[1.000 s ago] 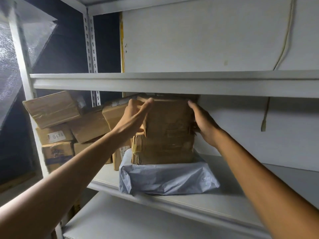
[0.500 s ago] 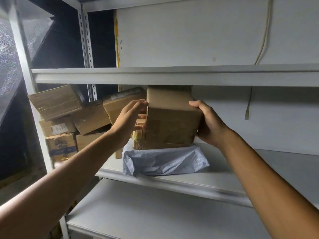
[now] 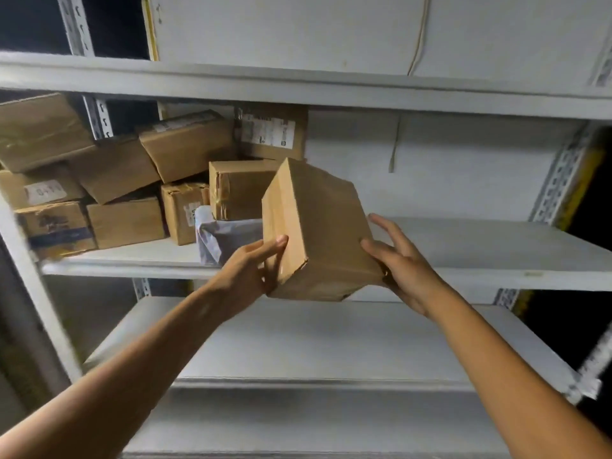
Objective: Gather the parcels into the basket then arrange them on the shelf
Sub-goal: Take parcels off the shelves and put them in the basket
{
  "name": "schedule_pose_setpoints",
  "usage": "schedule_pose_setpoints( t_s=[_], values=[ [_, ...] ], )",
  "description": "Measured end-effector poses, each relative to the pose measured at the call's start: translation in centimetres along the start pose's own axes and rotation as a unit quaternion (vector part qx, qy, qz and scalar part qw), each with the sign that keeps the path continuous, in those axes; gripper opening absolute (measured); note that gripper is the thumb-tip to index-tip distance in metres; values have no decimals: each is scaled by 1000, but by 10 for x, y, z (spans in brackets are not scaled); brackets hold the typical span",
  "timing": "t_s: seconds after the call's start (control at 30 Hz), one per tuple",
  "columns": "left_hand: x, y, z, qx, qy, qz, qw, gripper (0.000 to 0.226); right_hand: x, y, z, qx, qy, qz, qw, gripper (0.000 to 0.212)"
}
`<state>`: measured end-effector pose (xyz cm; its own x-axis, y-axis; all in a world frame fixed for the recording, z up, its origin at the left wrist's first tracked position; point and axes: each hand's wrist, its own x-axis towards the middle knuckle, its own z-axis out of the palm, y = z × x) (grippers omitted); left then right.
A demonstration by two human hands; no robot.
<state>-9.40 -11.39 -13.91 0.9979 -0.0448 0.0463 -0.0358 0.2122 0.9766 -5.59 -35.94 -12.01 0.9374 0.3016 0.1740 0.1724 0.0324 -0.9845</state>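
A plain brown cardboard parcel point(image 3: 318, 226) hangs tilted in the air, in front of the middle shelf board point(image 3: 480, 246). My left hand point(image 3: 251, 270) presses straight fingers against its left face. My right hand point(image 3: 400, 263) supports its lower right edge with spread fingers. Behind the parcel lies a grey plastic mailer bag point(image 3: 228, 236) with a smaller taped box point(image 3: 238, 187) on top of it. Several more cardboard parcels point(image 3: 116, 167) are piled on the left part of the same shelf. A labelled box point(image 3: 271, 130) stands at the back. No basket is in view.
The shelf board to the right of the parcel is bare up to the perforated upright point(image 3: 559, 173). A bare lower shelf point(image 3: 314, 342) lies beneath my arms. A thin cable point(image 3: 394, 150) hangs down the back wall. The upper shelf edge point(image 3: 298, 87) runs close above the stacked boxes.
The parcel that stood on the grey mailer has come off the shelf toward me, lower and to the right, and is tilted. My right hand's fingers have spread. The view has pulled back.
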Motion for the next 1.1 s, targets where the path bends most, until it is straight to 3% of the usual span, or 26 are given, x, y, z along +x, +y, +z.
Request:
schedule_pose_setpoints(
  t_s=[0.1, 0.2, 0.27, 0.47, 0.53, 0.6, 0.67, 0.83, 0.93, 1.1],
  values=[
    [-3, -24, 20, -20, -40, -14, 999, 44, -29, 3, -13, -156, 33, -2, 987, 47],
    [-10, -44, 52, -14, -69, 3, 997, 43, -54, 2, -17, -172, 3, 68, 983, 85],
    [-11, -58, 72, 13, -94, 29, 995, 43, -64, 11, -26, -177, 5, 77, 981, 94],
    [9, -83, 117, 0, -133, -9, 991, 50, -94, 39, -88, 8, 64, 125, 990, 53],
    [17, -91, 135, 35, -155, -43, 986, 64, -103, 48, -105, 72, 78, 137, 985, 33],
    [24, -102, 151, 26, -178, -116, 977, 86, -112, 56, -125, 96, 92, 126, 983, 26],
    [26, -110, 168, 39, -204, -130, 969, 73, -121, 58, -144, 75, 106, 103, 986, 29],
    [26, -134, 205, 118, -171, -104, 973, 43, -149, 69, -182, -106, 139, 98, 980, 47],
    [25, -157, 238, 145, -189, -116, 964, 72, -175, 75, -191, -122, 145, 138, 972, 73],
    [19, -210, 314, 167, -284, -138, 934, 88, -247, 91, -226, -128, 278, 183, 934, 80]
  ],
)
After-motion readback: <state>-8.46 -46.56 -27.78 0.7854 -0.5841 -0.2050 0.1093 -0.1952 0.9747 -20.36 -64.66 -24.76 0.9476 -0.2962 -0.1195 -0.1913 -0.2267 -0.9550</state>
